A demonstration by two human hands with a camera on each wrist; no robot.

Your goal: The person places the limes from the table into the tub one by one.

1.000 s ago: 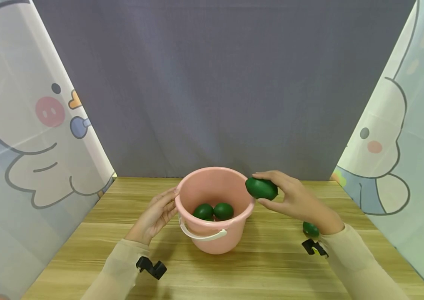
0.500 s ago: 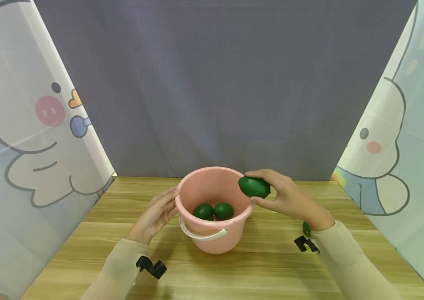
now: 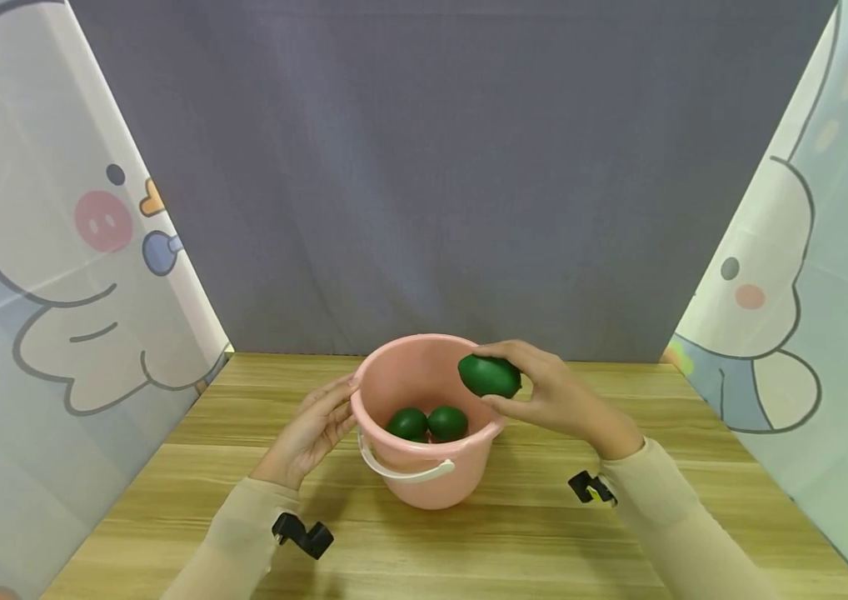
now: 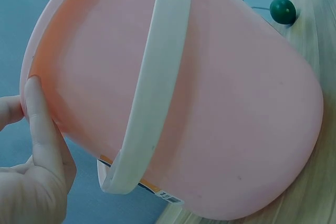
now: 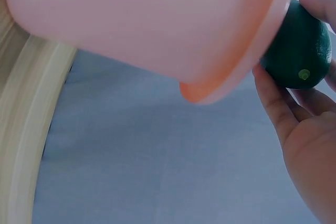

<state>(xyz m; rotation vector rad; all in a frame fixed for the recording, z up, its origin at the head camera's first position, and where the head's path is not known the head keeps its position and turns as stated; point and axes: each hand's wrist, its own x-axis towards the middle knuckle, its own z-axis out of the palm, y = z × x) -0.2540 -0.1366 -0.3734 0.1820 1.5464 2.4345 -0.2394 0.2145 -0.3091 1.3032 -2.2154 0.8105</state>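
A pink bucket [image 3: 424,475] stands upright on the table, its white handle [image 3: 412,475] hanging down the front. My left hand [image 3: 315,429] touches the bucket's left rim with straight fingers; the left wrist view shows one fingertip [image 4: 35,90] just under the rim. My right hand [image 3: 544,392] grips a dark green lime-like fruit [image 3: 490,377] between thumb and fingers, over the bucket's right rim. Inside the bucket lie two similar fruits, one on the left [image 3: 407,423] and one on the right [image 3: 447,423]. Anything beneath them is hidden.
Another green fruit [image 4: 283,11] lies on the table beyond the bucket in the left wrist view; my right arm hides it in the head view. A grey cloth [image 3: 439,183] hangs at the back, with printed curtains [image 3: 49,250] along both sides.
My right hand has moved left with the green fruit, from beside the rim to over the bucket's opening. The left hand and the bucket have stayed put.
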